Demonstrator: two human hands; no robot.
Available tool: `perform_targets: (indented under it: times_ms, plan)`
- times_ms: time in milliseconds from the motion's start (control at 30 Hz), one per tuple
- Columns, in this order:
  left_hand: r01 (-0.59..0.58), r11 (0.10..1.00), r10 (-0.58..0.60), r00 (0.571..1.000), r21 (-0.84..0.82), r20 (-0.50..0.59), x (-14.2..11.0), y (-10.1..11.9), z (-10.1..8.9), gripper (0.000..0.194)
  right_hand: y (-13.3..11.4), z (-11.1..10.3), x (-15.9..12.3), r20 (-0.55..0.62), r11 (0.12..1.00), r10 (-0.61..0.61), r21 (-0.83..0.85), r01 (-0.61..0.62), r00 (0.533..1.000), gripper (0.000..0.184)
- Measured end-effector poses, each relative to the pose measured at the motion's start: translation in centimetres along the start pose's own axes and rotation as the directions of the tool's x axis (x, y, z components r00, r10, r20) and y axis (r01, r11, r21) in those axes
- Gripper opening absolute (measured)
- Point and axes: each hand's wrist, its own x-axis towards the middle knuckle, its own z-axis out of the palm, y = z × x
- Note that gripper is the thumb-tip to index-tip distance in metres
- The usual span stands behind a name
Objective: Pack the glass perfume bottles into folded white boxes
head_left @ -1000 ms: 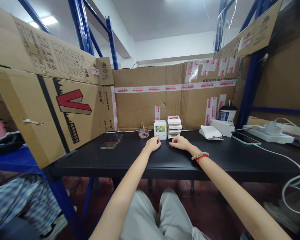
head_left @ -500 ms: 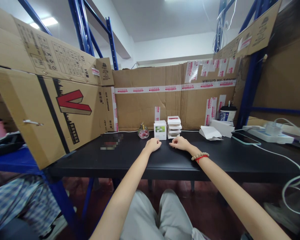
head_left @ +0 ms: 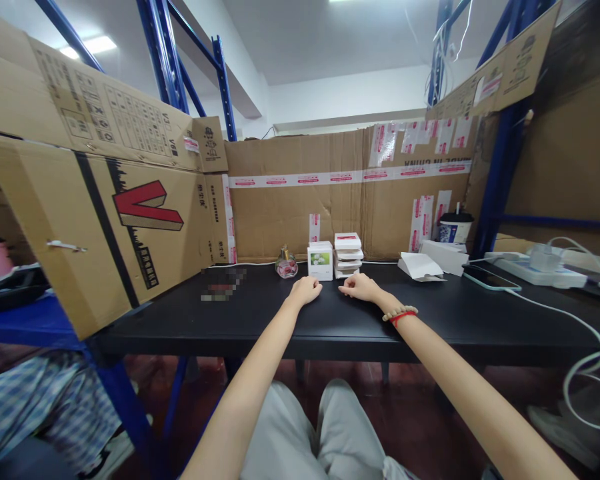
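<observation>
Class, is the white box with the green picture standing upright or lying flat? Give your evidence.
Upright: the white box stands on edge on the black table, its green picture facing the person.

I see brown cardboard [head_left: 290, 210] behind the black table [head_left: 340, 327], reddish floor [head_left: 415, 400] beneath it and pale ceiling [head_left: 305, 40] above.

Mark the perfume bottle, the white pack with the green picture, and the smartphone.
Perfume bottle [head_left: 287, 268], head view: its rounded glass body.
White pack with the green picture [head_left: 321, 260], head view: the picture on its front.
Smartphone [head_left: 489, 276], head view: its dark screen.
</observation>
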Motion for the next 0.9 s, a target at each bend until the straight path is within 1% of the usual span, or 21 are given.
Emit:
perform_targets:
  times_ms: [300, 700, 900]
  plan:
    - [-0.012, 1.0, 0.012, 1.0, 0.01, 0.014, -0.16, 0.06, -0.18, 0.021, 0.19, 0.02, -0.05, -0.007, 1.0, -0.017, 0.019, 0.017, 1.0, 0.03]
    - [-0.01, 1.0, 0.01, 1.0, 0.013, 0.008, -0.08, 0.0, -0.06, 0.021, -0.13, -0.21, -0.17, 0.004, 1.0, 0.006, 0.015, -0.006, 1.0, 0.029]
    - [0.0, 1.0, 0.0, 1.0, 0.015, 0.006, -0.03, 0.02, -0.06, 0.02, -0.02, -0.26, -0.28, 0.003, 1.0, -0.019, 0.024, 0.019, 1.0, 0.03]
